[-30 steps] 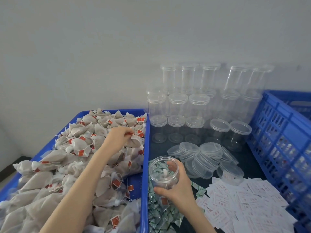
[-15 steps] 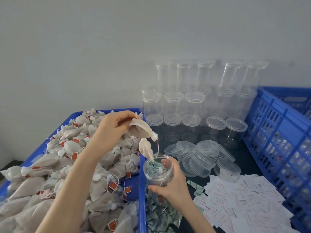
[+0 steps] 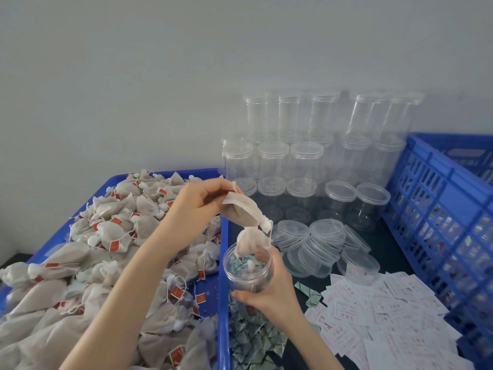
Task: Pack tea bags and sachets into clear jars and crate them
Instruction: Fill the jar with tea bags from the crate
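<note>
Left hand [image 3: 198, 202]: your fingers pinch the top of one tea bag [image 3: 244, 209], held above and just left of the open jar [image 3: 248, 268]. A second tea bag [image 3: 249, 243] hangs below the first, its lower end already inside the jar's mouth; whether the two are tangled by their strings cannot be told.

Right hand [image 3: 269, 292]: wrapped round the lower part of the jar, holding it upright above the pile of green sachets [image 3: 250, 340], just right of the blue tray's rim [image 3: 223, 289].

Handling note: keep the jar steady and its mouth directly under the hanging bag; lower both bags in before you let go, so neither catches on the rim or drops outside.

Tea bags: soft, off-white mesh pouches, gathered to a knot at one end, with thin strings and small red tags. They look limp and light, so they should fold easily into the jar.

Jar: clear plastic, lidless, green sachets visible through its wall.

Stock: heap of tea bags [image 3: 106, 244] fills the tray at left.
</note>
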### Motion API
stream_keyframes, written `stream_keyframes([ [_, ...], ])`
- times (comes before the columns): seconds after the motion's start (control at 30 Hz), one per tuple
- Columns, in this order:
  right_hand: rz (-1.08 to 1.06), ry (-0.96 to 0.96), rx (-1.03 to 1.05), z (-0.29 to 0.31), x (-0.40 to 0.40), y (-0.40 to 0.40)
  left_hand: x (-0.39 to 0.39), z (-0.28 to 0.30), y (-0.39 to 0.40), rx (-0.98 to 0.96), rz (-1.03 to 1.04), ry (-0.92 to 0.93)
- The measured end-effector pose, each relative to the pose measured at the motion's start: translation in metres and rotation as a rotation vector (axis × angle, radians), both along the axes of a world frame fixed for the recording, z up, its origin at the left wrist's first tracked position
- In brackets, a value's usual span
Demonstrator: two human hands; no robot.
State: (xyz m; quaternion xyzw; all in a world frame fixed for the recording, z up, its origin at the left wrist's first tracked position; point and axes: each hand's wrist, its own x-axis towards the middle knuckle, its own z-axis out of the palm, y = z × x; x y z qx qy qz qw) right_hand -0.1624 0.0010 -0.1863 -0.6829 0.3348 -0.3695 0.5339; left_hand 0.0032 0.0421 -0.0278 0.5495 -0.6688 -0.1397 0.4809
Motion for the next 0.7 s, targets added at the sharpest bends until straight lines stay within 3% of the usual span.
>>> stream_keyframes([
  [0.13, -0.034, -0.037, 0.005, -0.001, -0.002, -0.001, -0.006, -0.004, -0.003, 0.065, 0.004, -0.083],
  [0.3, -0.087, -0.045, -0.043, 0.0, -0.008, -0.001, -0.011, -0.019, -0.012, 0.251, 0.021, -0.336],
  [0.6, -0.088, -0.052, -0.026, -0.004, -0.013, -0.004, -0.023, -0.017, -0.02, 0.357, -0.01, -0.339],
  [0.7, -0.08, -0.03, -0.058, -0.002, -0.016, -0.005, -0.042, -0.022, -0.024, 0.434, -0.039, -0.508],
])
